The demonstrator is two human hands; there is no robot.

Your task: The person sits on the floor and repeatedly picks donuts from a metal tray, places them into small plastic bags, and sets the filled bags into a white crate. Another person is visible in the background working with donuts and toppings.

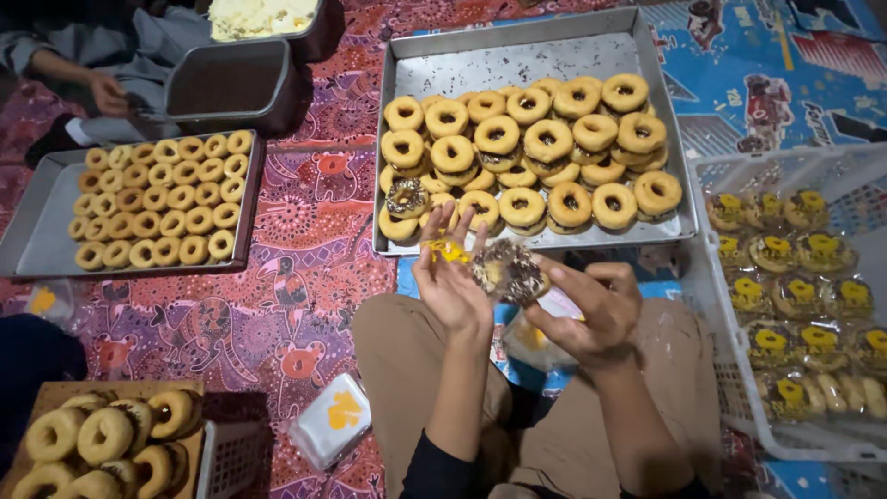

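A doughnut (509,271) sits between my left hand (453,277) and right hand (591,310), a tray of doughnuts (527,60) ahead, a basket of wrapped ones (716,305) to my right, another tray (37,231) far left.

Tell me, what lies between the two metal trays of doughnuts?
In the head view, only bare patterned red cloth lies between the left tray and the big tray.

Three metal trays (531,51) of doughnuts (548,140)

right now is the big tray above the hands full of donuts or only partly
Partly full: the metal tray holds ring donuts across its lower half; a bare strip shows along its far side.
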